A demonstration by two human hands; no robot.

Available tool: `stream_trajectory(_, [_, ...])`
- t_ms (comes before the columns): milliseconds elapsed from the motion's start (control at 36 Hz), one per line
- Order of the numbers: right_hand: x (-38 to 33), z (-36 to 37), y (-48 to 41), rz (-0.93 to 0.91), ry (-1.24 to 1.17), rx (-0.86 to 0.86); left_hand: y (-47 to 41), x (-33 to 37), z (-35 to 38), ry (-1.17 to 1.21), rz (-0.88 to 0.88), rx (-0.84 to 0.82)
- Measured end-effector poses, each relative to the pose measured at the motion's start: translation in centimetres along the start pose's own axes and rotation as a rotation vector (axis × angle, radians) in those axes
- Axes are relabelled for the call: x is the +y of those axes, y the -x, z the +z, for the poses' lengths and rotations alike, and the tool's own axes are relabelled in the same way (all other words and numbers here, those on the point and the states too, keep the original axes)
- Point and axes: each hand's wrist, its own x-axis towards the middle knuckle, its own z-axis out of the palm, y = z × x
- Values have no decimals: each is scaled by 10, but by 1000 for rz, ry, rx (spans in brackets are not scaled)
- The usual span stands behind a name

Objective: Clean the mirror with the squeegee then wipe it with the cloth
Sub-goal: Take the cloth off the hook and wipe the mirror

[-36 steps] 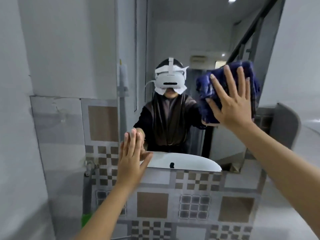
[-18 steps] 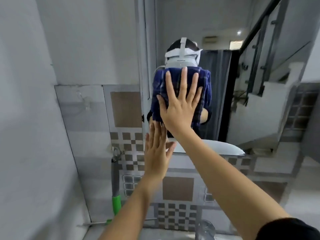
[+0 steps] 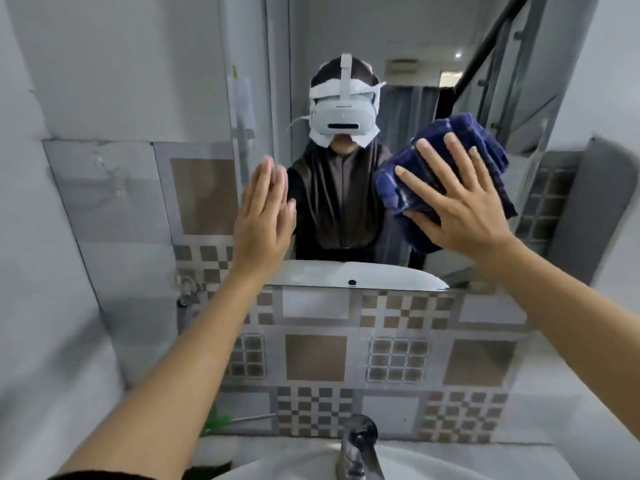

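Observation:
A wall mirror [image 3: 450, 81] hangs above the tiled backsplash and reflects a person in a white headset. My right hand [image 3: 457, 199] presses a dark blue cloth [image 3: 485, 140] flat against the right part of the glass, fingers spread. Over at the mirror's left edge, my left hand [image 3: 265, 216] rests flat with its fingers together and holds nothing. A green-handled tool [image 3: 216, 422], possibly the squeegee, pokes out low on the left, mostly hidden behind my left forearm.
A chrome tap [image 3: 358, 448] stands over the white sink [image 3: 450, 467] at the bottom. Patterned brown and grey tiles [image 3: 315, 358] cover the wall under the mirror. A grey wall closes in on the left, with a pipe valve [image 3: 185, 289] on it.
My right hand has swept the cloth from the mirror's middle, over the reflected face, to the right side. The left hand stays at the left edge. The view has tilted down, showing the tap.

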Motion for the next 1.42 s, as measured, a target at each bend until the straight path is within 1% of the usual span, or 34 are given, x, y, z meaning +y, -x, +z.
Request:
stream_trajectory(56, [3,3,15,252,-88,36,-43,-3,-8,-70,27,20])
stream_trajectory(111, [-8,8,27,536,-219,88,-78,-5,-16,-109,55,50])
stream_trajectory(167, [-33,14,30,855,-314,148,-100,-5,-23,-132,77,83])
stream_trajectory(222, [-66,20,21,1159,-353,211,-109,-6,-26,-144,104,90])
stream_trajectory(250, [-83,22,12,1270,-372,242,-110,-8,-27,-148,117,88])
stream_trajectory(278, [-100,23,2,1341,-391,270,-110,-10,-27,-150,129,83])
stream_trajectory(306, [-118,25,-8,1372,-406,286,-109,-12,-27,-148,141,74])
stream_trajectory(361, [-155,27,-28,1324,-412,272,-110,-15,-28,-143,158,59])
stream_trajectory(417, [-191,28,-43,1154,-406,238,-110,-16,-31,-141,170,51])
stream_trajectory(472, [-222,29,-48,900,-405,173,-109,-16,-34,-123,179,41])
stream_trajectory(528, [-239,34,-43,578,-377,106,-106,-16,-36,-102,183,36])
stream_trajectory(611, [-226,43,-20,29,-262,58,-100,-16,-34,-110,182,47])
stream_trajectory(639, [-212,45,-11,-116,-222,31,-96,-16,-32,-112,174,46])
stream_trajectory(667, [-196,47,-2,-218,-184,7,-93,-16,-30,-112,163,43])
stream_trajectory(694, [-178,47,7,-274,-148,-8,-89,-16,-28,-113,153,42])
stream_trajectory(722, [-159,47,16,-292,-113,-11,-85,-16,-26,-114,143,45])
stream_trajectory(778, [-121,44,38,-236,-51,0,-79,-16,-21,-115,128,58])
stream_trajectory(833, [-87,42,64,-75,-7,-2,-76,-15,-17,-112,110,69])
stream_trajectory(861, [-75,42,77,45,-2,-13,-76,-14,-16,-105,100,74])
stream_trajectory(917, [-64,42,97,364,-63,-27,-75,-13,-15,-87,86,80])
stream_trajectory(972, [-73,44,103,725,-170,8,-73,-12,-16,-73,79,78])
stream_trajectory(1028, [-96,49,92,1026,-239,87,-71,-13,-18,-63,82,71])
stream_trajectory(1083, [-124,53,71,1270,-297,188,-67,-14,-21,-37,100,58])
stream_trajectory(1139, [-154,54,47,1442,-361,287,-60,-17,-23,12,122,42])
stream_trajectory(1167, [-169,55,37,1489,-386,323,-55,-20,-24,39,137,35])
stream_trajectory(1222, [-200,58,18,1510,-426,362,-45,-26,-27,97,166,20])
stream_trajectory(1333, [-257,62,-16,1424,-454,390,-21,-38,-41,232,193,-28])
stream_trajectory(1417, [-295,58,-43,1332,-477,390,-2,-48,-54,369,150,-124])
